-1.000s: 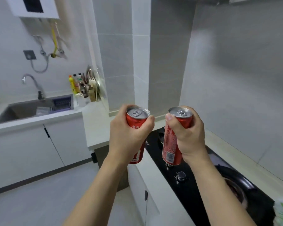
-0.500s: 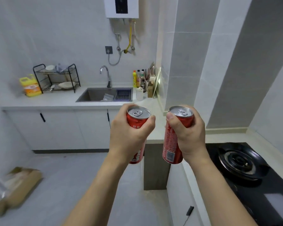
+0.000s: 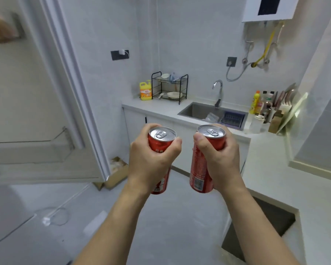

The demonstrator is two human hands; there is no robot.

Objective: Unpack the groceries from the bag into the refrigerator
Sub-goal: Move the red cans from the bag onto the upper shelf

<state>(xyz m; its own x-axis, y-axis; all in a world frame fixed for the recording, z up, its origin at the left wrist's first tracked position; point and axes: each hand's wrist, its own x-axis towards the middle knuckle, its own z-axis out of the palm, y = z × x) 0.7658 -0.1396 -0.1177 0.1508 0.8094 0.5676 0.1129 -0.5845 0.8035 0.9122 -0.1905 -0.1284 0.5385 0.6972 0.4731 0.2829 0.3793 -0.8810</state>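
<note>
Fingers (image 3: 175,143) of the left hand (image 3: 151,159) wrap one red can (image 3: 161,142), those of the right hand (image 3: 221,159) a second can (image 3: 200,169), two upright in mid-air, above grey floor (image 3: 170,217), open refrigerator door (image 3: 36,111) left, desk (image 3: 157,109) with sink (image 3: 199,111) behind.

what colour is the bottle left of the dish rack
Yellow, with an orange label; the bottle shows in the head view.

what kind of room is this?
Most likely a small home kitchen: a steel sink with a tap set in a white counter, a dish rack beside it, and an open fridge door at left.
</note>
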